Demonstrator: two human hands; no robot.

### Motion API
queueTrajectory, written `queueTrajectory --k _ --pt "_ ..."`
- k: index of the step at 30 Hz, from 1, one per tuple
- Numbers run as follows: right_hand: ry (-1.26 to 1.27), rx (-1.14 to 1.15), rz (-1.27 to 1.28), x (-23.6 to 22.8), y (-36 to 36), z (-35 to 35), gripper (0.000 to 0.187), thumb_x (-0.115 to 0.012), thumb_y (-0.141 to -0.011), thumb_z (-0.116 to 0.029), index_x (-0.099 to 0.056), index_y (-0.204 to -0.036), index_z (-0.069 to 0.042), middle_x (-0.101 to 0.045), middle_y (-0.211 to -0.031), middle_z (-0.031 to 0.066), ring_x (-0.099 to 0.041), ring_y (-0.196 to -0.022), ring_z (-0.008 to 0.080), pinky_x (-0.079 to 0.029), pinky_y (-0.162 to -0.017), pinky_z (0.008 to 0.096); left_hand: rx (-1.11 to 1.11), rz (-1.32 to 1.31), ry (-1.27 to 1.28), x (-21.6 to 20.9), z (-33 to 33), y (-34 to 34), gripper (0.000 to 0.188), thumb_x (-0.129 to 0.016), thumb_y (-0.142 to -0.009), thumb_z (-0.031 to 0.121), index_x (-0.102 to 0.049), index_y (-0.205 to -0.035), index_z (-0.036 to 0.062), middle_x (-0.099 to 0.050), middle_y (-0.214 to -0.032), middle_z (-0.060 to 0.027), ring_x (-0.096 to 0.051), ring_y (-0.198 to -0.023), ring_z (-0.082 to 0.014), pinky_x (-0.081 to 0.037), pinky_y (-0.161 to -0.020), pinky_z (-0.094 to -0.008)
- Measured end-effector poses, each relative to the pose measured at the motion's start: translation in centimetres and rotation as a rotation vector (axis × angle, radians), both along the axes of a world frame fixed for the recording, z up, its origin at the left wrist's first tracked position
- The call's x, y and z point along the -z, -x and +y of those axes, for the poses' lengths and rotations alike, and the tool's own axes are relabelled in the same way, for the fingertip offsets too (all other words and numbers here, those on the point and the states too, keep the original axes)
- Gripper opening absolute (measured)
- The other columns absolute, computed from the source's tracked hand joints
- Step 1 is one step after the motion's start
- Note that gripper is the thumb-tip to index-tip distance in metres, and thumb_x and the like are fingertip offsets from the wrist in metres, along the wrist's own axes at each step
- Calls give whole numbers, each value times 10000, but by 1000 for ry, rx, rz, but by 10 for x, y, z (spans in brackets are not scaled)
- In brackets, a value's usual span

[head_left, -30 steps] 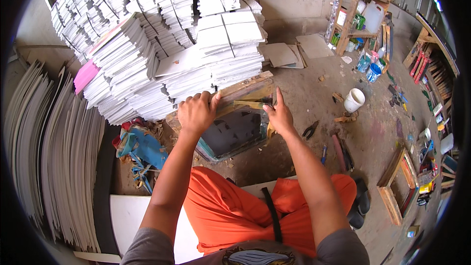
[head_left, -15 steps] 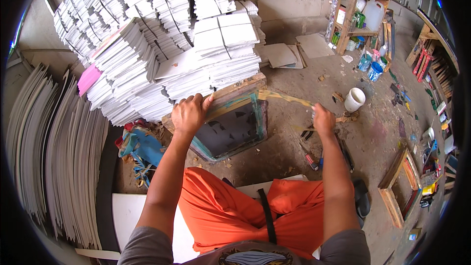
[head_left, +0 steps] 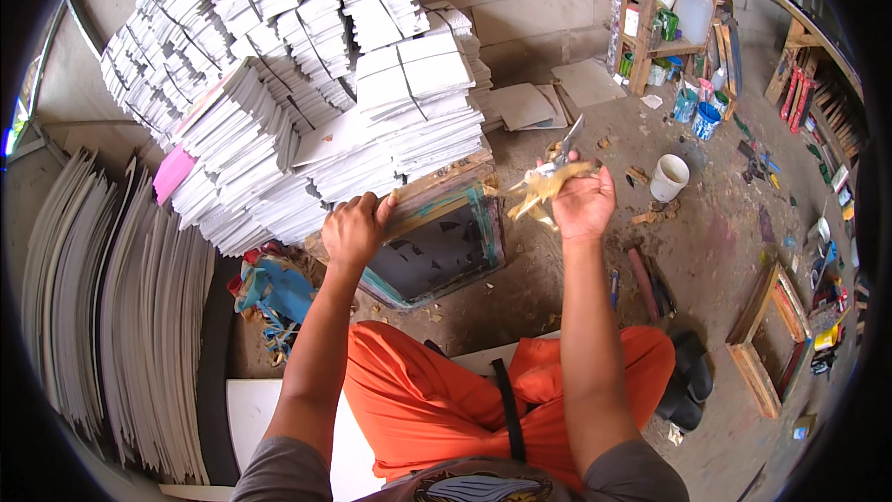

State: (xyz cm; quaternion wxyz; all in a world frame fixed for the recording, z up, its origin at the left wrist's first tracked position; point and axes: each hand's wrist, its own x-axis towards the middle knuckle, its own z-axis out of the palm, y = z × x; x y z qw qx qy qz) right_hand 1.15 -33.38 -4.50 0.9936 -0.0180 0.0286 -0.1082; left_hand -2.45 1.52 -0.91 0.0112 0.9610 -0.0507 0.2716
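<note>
My left hand (head_left: 353, 231) is closed over the top wooden edge of a printing screen (head_left: 437, 256), which stands tilted on the floor in front of my knees. Its dark mesh has torn-looking black marks and a teal border. Palm turned up, my right hand (head_left: 585, 204) is just right of the screen's far corner. It holds crumpled yellowish-brown tape (head_left: 539, 190) together with a pointed metal blade-like tool (head_left: 570, 139), which sticks out away from me. The tape partly hides those fingers. Whether the tape still touches the screen, I cannot tell.
Strapped white paper stacks (head_left: 418, 74) rise behind the screen, and tall sheets (head_left: 153, 316) line the left. A white bucket (head_left: 670, 177), a wooden frame (head_left: 767, 339) and a paint shelf (head_left: 641, 28) are to the right. Blue rags (head_left: 283, 284) lie left of the screen.
My right hand has moved left toward the screen and turned palm up. The tape strip, stretched from the screen's corner before, is now bunched at that hand. My left hand keeps its grip.
</note>
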Motion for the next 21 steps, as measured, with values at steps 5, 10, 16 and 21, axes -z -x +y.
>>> queueTrajectory --k 5,10,16,21 --pt "859 -123 270 27 -22 15 396 -700 -911 -539 -640 -945 -148 -615 -788 25 -582 -651 217 -521 -676 455 19 -10 13 -1 -6 -5 508 -556 -1034 535 -658 -820 85 -708 -795 -138 -700 -757 -388 -542 -687 -502" --pt "2329 151 315 14 9 81 579 -717 -913 -605 -686 -1028 -38 -746 -933 191 -731 -850 415 -573 -774 509 -19 -18 -3 2 0 -4 517 -554 -1035 540 -655 -810 85 -708 -792 -132 -700 -750 -384 -542 -676 -502" --pt "2185 449 202 69 -4 81 434 -567 -1060 -421 -676 -885 -38 -706 -834 193 -678 -773 431 -504 -667 530 -3 -68 -45 3 -4 1 519 -564 -1026 544 -645 -791 89 -688 -751 -115 -693 -709 -360 -541 -654 -480" --pt "1903 499 257 106 -10 88 442 -575 -1055 -425 -666 -850 -46 -685 -798 202 -649 -747 456 -477 -649 521 -9 -89 -45 6 -5 10 526 -577 -1018 554 -636 -777 90 -679 -736 -101 -692 -712 -334 -535 -650 -462"
